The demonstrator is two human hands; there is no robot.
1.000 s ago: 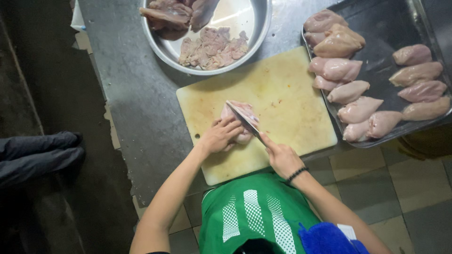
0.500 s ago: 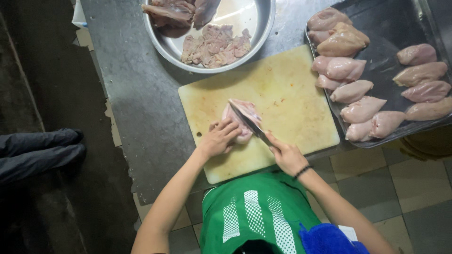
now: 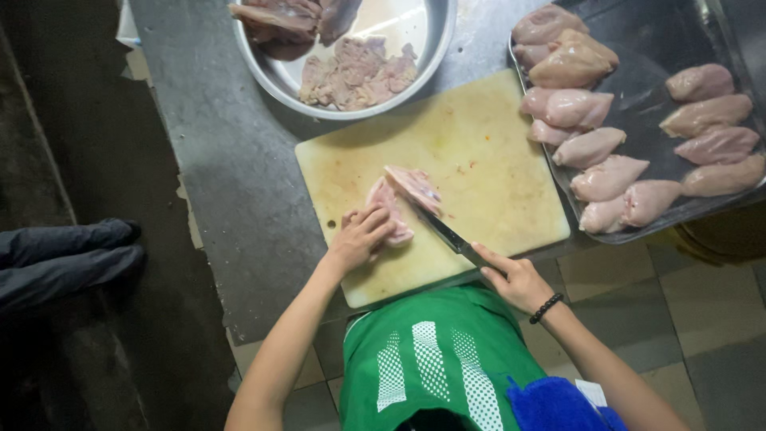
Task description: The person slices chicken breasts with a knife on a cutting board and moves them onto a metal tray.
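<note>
On cutting board (image 3: 487, 160), left hand (image 3: 359, 238) pressing chicken breast (image 3: 399, 199), right hand (image 3: 515, 279) gripping knife (image 3: 443, 231) — handle hidden, blade tip under meat.

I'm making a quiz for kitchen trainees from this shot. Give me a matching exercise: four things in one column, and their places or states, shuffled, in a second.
Things:
1. knife
2. chicken piece on the cutting board
3. metal bowl
4. dark tray

Places or states:
A. holds rows of whole raw fillets, right of the board
B. held in the right hand, blade in the meat
C. holds cut meat pieces, above the board
D. pressed down by the left hand

Pairs: 1-B, 2-D, 3-C, 4-A
</note>
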